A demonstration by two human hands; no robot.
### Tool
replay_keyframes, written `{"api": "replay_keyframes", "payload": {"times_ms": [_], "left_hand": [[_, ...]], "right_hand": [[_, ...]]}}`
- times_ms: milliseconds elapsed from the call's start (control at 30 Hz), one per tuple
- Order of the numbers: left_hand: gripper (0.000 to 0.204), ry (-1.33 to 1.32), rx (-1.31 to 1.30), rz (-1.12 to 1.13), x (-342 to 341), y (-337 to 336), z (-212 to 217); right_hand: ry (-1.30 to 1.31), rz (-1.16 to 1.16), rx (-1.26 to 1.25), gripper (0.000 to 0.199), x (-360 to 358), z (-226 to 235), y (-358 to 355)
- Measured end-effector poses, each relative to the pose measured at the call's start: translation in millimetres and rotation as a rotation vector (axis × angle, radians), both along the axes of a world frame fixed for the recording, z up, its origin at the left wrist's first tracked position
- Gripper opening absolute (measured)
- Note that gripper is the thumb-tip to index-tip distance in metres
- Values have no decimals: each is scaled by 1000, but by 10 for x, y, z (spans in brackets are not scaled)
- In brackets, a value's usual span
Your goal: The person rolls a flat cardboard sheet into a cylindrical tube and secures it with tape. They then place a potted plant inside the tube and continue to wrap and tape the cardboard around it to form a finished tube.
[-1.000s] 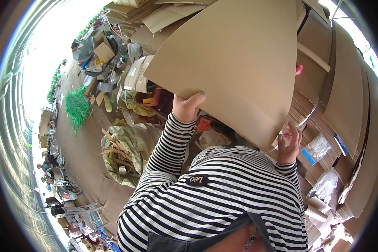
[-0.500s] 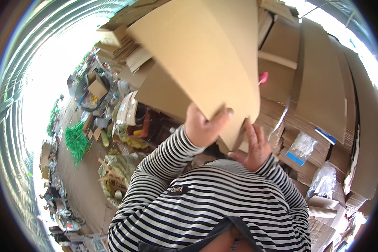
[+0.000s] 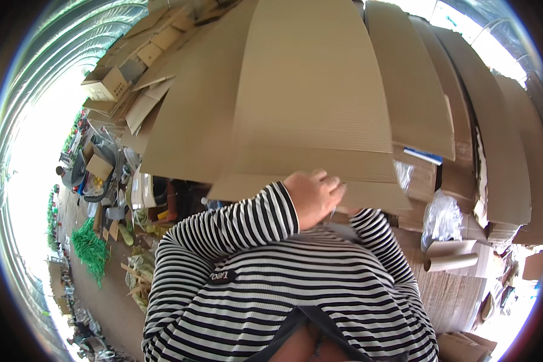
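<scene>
A wide creased cardboard sheet (image 3: 314, 90) spreads out in front of me, its near flap (image 3: 368, 192) coming close to my waist. My left hand (image 3: 314, 198) is at the near edge of that flap, fingers bent over the cardboard and closed on it. Only a sliver of my right hand (image 3: 357, 212) shows beyond its striped cuff; the flap's edge hides the fingers. Another cardboard panel (image 3: 193, 102) lies to the left of the creased sheet, partly behind it.
Large upright cardboard sheets (image 3: 501, 139) lean along the right. Below them are a clear plastic bag (image 3: 442, 220) and a rolled piece of cardboard (image 3: 451, 260). Cardboard boxes (image 3: 107, 84) pile up at the far left. Green strapping (image 3: 91, 247) lies on the floor at left.
The cardboard sheet has swung down from its raised, tilted position and now lies broad in front of me. My left hand has moved right along its edge; my right hand has gone mostly under it.
</scene>
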State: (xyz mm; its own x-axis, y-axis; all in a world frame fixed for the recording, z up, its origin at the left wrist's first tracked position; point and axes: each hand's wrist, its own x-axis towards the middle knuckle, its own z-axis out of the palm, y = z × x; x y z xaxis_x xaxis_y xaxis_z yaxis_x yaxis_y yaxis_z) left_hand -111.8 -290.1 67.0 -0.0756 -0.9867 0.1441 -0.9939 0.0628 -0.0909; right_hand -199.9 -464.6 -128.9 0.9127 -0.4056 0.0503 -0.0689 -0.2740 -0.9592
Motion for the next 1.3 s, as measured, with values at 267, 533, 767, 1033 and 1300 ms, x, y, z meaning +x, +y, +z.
{"api": "replay_keyframes", "payload": {"times_ms": [267, 533, 767, 1033, 1300], "left_hand": [[11, 37, 173, 202, 249, 425, -527], [7, 50, 14, 251, 404, 344, -559], [11, -39, -21, 335, 585, 779, -593], [21, 6, -50, 303, 773, 1121, -538], [18, -5, -24, 280, 833, 1235, -526]], "right_hand": [[22, -503, 328, 32, -913, -9, -480], [-363, 163, -887, 38, -217, 754, 163], [-295, 202, -565, 27, -106, 418, 155], [-92, 287, -645, 53, -229, -381, 103], [-92, 286, -670, 59, -235, -728, 199]]}}
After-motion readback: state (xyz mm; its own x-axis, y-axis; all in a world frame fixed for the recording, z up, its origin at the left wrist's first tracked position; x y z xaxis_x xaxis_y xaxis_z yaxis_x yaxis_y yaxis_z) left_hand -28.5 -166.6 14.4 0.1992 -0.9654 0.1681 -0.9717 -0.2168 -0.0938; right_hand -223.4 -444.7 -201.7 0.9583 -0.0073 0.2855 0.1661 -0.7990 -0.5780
